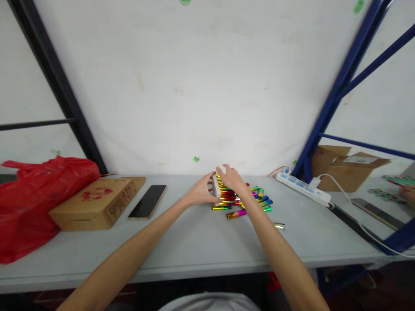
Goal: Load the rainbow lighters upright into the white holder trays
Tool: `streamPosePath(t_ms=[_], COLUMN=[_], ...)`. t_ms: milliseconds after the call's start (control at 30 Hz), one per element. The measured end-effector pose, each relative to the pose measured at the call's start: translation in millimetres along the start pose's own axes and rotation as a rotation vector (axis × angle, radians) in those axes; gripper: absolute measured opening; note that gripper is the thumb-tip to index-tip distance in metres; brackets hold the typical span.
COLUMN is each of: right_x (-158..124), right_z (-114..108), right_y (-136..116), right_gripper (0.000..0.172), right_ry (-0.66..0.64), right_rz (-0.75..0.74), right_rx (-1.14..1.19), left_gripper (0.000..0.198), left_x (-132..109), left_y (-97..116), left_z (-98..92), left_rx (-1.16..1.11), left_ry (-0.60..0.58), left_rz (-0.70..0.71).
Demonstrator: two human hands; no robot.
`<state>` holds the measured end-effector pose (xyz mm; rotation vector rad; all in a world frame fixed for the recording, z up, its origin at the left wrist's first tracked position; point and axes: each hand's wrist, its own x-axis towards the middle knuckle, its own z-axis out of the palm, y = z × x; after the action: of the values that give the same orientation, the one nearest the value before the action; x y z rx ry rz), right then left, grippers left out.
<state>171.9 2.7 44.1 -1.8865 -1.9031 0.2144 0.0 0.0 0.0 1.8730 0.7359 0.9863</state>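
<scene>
On the grey counter (pixel 194 242), a black smartphone (pixel 147 202) lies screen up. To the phone's right, the left hand (pixel 201 193) is clamped on a white piece (pixel 216 186), thumb along the lower end and fingers over the upper. Beyond that piece, farther right of the phone, shiny metallic tubes (pixel 228 196) in gold, red, green, blue and magenta lie bunched; several nearest the piece are lined up, and others splay loosely. The right hand (pixel 231 178) is over the top of the bunch, fingers spread; whether it grips a tube cannot be told. A silvery slim object (pixel 280 226) lies to the phone's far right, partly hidden by the right forearm.

Just left of the phone is a brown cardboard box (pixel 97 201) with red print, and beyond it a red plastic bag (pixel 39 203). Well to the phone's right, a white power strip (pixel 303 188) with a plug in it lies beside a blue metal frame (pixel 327 106); past the frame are an open carton (pixel 352 170) and another person's hand (pixel 409 193).
</scene>
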Motion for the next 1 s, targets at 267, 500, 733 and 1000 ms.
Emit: streamPosePath(t_ms=[267,500,733,1000], right_x=[6.1,9.1,2.6,-3.4], right_z=[21.1,16.1,15.6,15.6], right_y=[-1.5,22.1,60.2,83.3], right_gripper=[0.064,0.057,0.059,0.057], right_ry=[-0.126,-0.102,0.003,0.115], right_rz=[-0.068,-0.038,-0.023,-0.055], right_rx=[-0.151,-0.149,-0.089,-0.048], left_gripper=[0.112,0.112,0.114,0.115], left_x=[2.8,3.5,1.3,-3.4], left_y=[-16.7,-27.5,-27.2,-22.6], left_z=[8.9,5.7,5.2,4.8], left_rx=[-0.007,-0.063,-0.076,-0.015], left_ry=[0.011,-0.04,-0.072,-0.049], left_rz=[0.009,0.004,0.006,0.038])
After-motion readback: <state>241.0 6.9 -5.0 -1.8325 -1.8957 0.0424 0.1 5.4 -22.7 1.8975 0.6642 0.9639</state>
